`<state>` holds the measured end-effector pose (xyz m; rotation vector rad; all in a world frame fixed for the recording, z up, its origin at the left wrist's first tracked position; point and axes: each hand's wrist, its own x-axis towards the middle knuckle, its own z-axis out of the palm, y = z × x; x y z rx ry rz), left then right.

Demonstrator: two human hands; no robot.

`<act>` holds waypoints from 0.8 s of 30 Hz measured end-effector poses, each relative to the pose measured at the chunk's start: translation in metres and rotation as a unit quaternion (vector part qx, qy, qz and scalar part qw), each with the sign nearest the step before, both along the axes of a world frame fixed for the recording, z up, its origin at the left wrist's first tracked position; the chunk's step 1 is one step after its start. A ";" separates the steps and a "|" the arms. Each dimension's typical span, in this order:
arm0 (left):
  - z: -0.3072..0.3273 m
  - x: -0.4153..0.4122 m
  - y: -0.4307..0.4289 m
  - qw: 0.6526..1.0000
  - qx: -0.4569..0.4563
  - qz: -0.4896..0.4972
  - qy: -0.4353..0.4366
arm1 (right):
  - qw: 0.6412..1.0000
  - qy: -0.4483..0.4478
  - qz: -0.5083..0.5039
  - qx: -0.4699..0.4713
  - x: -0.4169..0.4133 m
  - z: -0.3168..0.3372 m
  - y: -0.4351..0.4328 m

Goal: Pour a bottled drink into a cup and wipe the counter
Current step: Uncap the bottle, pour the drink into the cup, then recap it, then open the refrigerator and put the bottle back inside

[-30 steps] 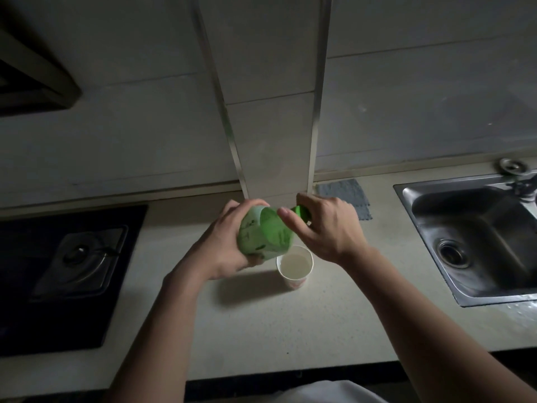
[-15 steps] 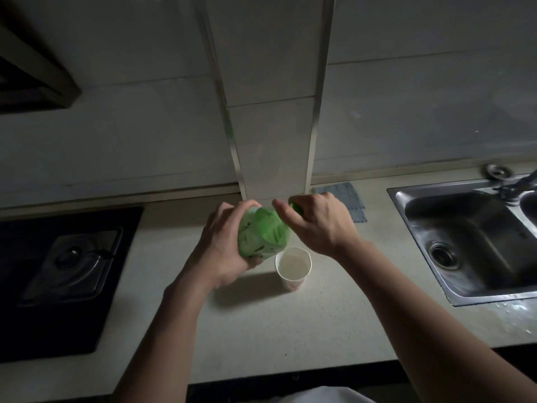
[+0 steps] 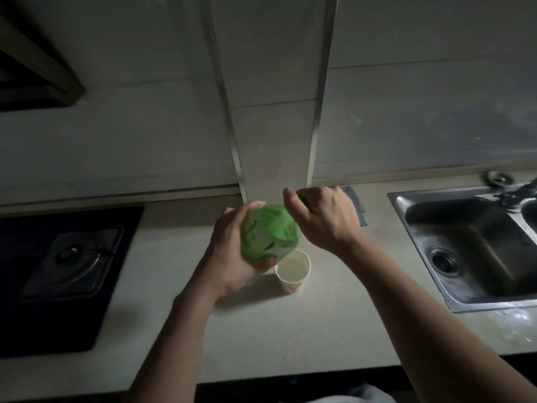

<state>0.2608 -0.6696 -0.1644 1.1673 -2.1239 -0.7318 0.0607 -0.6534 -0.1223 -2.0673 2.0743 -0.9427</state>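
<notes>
My left hand (image 3: pixel 232 254) grips the body of a green-labelled drink bottle (image 3: pixel 270 232), held above the pale counter (image 3: pixel 290 330). My right hand (image 3: pixel 322 219) is curled over the bottle's top, pinching its green cap (image 3: pixel 302 199), which shows only as a sliver between the fingers. Just below and to the right of the bottle stands a white paper cup (image 3: pixel 292 270) holding pale liquid. A grey cloth (image 3: pixel 356 206) lies flat by the wall behind my right hand, mostly hidden by it.
A black gas hob (image 3: pixel 66 269) fills the counter's left side. A steel sink (image 3: pixel 476 245) with a tap (image 3: pixel 517 194) sits at the right, with wet patches in front of it. A tiled wall column (image 3: pixel 276 112) rises behind the bottle.
The bottle has come more upright over the cup, still in my left hand. My right hand stays on the cap. The view has drifted slightly.
</notes>
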 end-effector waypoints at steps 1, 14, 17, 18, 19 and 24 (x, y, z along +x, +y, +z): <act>0.003 -0.001 -0.002 1.000 0.010 -0.003 0.025 | 1.000 -0.015 0.012 -0.008 -0.003 0.008 -0.005; 0.033 -0.068 0.015 0.968 -0.103 0.225 -0.038 | 0.995 -0.034 0.097 -0.007 -0.060 0.043 -0.043; 0.041 -0.067 0.027 0.958 -0.057 0.280 0.035 | 0.942 -0.234 0.234 0.049 -0.067 0.039 -0.045; 0.044 -0.063 0.035 0.951 -0.027 0.294 0.096 | 0.919 -0.277 0.271 0.072 -0.068 0.034 -0.045; 0.045 -0.057 0.043 0.938 -0.002 0.308 0.158 | 0.908 -0.280 0.300 0.083 -0.067 0.028 -0.045; 0.064 -0.031 0.098 0.871 -0.006 0.375 0.316 | 0.877 -0.245 0.407 0.072 -0.032 0.007 -0.029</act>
